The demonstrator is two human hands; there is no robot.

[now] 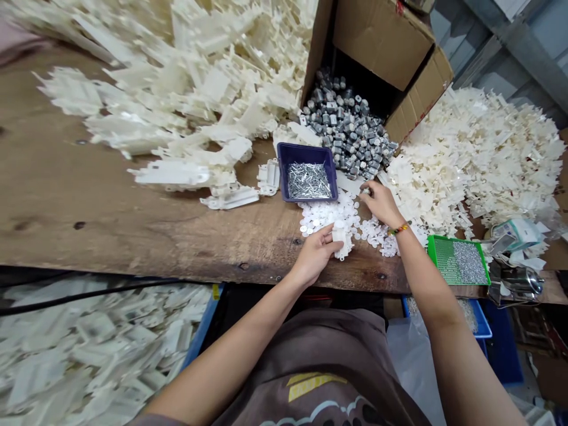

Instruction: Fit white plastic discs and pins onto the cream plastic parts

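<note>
My left hand [316, 254] holds a small white plastic housing [341, 238] just above the front of the wooden table [133, 207]. My right hand [379, 202] reaches forward to the edge of a heap of small grey metal motors [348, 127], its fingertips pinched on something small that I cannot make out. Between the two hands lies a scatter of small white plastic gears [331, 216]. A dark blue tray [307, 171] of metal pins sits just behind the gears.
The motors spill from a tipped cardboard box [381, 41]. Big heaps of white plastic parts [190, 83] cover the table's back left and right side [483, 154]. A green tray [459, 260] of small metal bits sits right of my right arm. Blue bins stand below the table.
</note>
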